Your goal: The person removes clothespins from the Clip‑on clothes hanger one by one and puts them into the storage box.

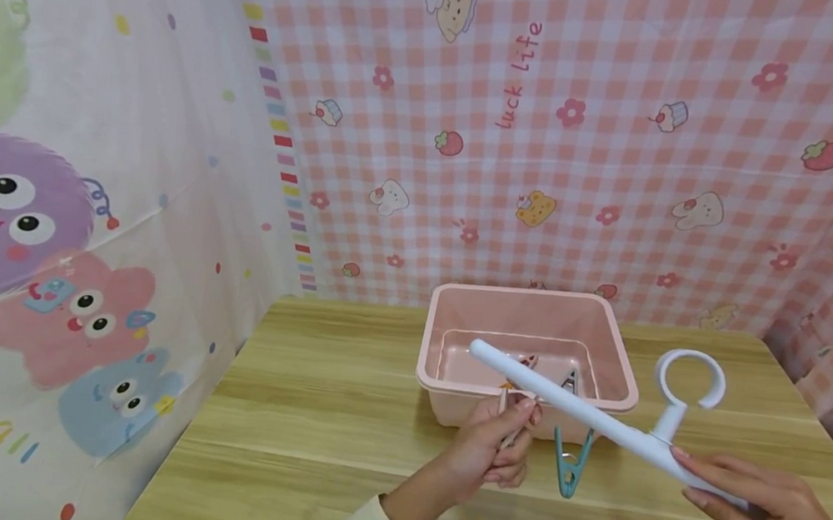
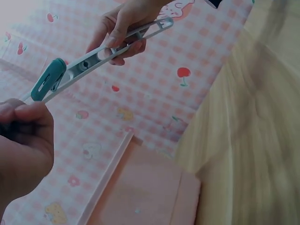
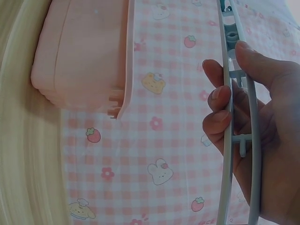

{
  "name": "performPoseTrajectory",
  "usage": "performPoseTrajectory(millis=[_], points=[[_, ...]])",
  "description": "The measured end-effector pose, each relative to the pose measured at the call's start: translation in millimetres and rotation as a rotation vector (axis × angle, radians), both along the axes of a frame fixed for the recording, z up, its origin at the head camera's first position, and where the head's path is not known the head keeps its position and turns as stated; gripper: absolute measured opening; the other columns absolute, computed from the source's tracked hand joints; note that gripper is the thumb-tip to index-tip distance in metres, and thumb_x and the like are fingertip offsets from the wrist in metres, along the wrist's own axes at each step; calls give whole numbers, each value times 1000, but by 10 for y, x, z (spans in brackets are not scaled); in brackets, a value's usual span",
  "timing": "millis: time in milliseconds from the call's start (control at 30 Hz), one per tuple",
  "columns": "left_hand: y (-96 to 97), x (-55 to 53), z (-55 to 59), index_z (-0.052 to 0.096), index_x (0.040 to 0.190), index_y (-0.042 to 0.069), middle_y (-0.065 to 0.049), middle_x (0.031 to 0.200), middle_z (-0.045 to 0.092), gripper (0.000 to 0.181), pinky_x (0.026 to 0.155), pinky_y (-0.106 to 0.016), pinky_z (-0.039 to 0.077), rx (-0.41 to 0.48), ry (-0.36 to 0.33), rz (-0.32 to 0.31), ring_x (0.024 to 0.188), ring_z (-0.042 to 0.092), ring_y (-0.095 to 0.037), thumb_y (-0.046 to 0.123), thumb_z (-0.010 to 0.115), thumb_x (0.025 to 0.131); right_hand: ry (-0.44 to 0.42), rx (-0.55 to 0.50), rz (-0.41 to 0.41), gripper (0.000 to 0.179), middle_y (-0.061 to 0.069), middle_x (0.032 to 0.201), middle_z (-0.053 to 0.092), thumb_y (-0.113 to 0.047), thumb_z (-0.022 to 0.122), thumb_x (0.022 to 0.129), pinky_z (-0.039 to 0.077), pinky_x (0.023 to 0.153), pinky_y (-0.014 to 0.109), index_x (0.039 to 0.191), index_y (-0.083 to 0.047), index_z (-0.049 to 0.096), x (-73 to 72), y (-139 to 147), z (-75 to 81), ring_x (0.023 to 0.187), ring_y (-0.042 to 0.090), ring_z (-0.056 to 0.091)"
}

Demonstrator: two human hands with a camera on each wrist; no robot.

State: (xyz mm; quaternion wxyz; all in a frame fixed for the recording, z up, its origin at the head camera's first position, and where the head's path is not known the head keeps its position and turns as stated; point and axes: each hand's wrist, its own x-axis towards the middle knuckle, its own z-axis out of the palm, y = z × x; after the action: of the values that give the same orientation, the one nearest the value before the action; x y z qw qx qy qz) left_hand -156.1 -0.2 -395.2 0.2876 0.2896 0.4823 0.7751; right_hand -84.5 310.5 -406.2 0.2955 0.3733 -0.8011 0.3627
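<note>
My right hand (image 1: pixel 777 504) grips one end of a light-blue plastic clip hanger (image 1: pixel 569 396), with thumb and fingers around its bar. An open ring hook (image 1: pixel 714 372) rises from the bar near that hand. The right wrist view shows the bar's hollow, ribbed underside and the curled fingers (image 3: pixel 219 123). A teal clip (image 1: pixel 569 471) hangs from the bar, beside my left hand (image 1: pixel 485 442). That hand is curled under the bar's far part and pinches a small pale piece (image 1: pixel 510 438), seemingly a clip, mostly hidden by the fingers.
A pink plastic basin (image 1: pixel 440 405) stands on the wooden table (image 1: pixel 281 414) behind the hands. Several small clips lie in it, including a grey one (image 1: pixel 570 382). A pink checked cloth (image 1: pixel 468 198) hangs behind, and a cartoon-printed sheet (image 1: pixel 190 188) hangs at left.
</note>
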Motion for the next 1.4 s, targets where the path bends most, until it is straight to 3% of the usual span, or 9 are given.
performPoseTrajectory(millis=[167,300,533,667,833,967,1100,1300,1400], points=[[3,-35,36,49,94,2,12,52,34,28,39,-17,23,-142,150,160,39,31,2,23,40,110,-34,88,-61,57,-22,132,62,17,79,70,47,70,8,125,10,67,27,39,47,106,-13,61],[-11,-67,58,53,96,-10,5,57,34,35,43,-16,24,-295,404,298,45,31,1,22,45,109,-44,86,-61,56,-22,133,62,19,78,70,48,70,8,124,11,67,27,41,53,108,-13,62],[-28,-130,80,49,76,8,7,62,37,39,46,-13,22,-569,845,530,50,24,4,29,46,109,-13,106,-78,52,-23,133,61,11,79,75,49,71,6,126,8,67,0,58,43,106,-14,62],[-52,-130,80,48,78,11,9,61,35,36,45,-11,20,-647,971,580,50,23,4,28,45,109,7,120,-92,51,-23,132,62,9,80,75,48,71,5,125,5,69,-22,61,46,107,-14,62],[-77,-123,75,49,79,10,11,58,32,36,44,-9,17,-701,1029,613,48,22,5,29,46,109,16,131,-89,52,-22,131,62,10,81,74,47,69,6,124,4,70,-29,52,62,107,-14,61],[-89,-132,61,48,77,11,11,57,31,37,43,-10,16,-714,1035,633,48,21,5,31,46,109,10,137,-92,54,-21,131,63,11,81,72,49,79,3,124,5,70,-22,40,87,113,-14,60],[-94,-135,47,47,76,13,11,59,33,39,45,-11,18,-671,949,604,49,23,4,33,45,109,4,140,-96,55,-20,132,63,12,81,71,50,87,4,124,5,70,-20,32,96,118,-13,59],[-78,-126,47,46,72,11,9,59,35,41,45,-13,21,-599,843,585,50,25,4,31,47,108,8,131,-95,55,-22,129,63,12,80,72,48,72,4,125,5,69,-24,29,74,103,-13,62],[-60,-121,50,51,75,6,7,59,35,41,47,-14,23,-519,737,548,51,27,3,30,48,108,6,127,-101,55,-22,129,63,13,80,72,46,68,6,125,5,69,-20,23,78,98,-12,61]])
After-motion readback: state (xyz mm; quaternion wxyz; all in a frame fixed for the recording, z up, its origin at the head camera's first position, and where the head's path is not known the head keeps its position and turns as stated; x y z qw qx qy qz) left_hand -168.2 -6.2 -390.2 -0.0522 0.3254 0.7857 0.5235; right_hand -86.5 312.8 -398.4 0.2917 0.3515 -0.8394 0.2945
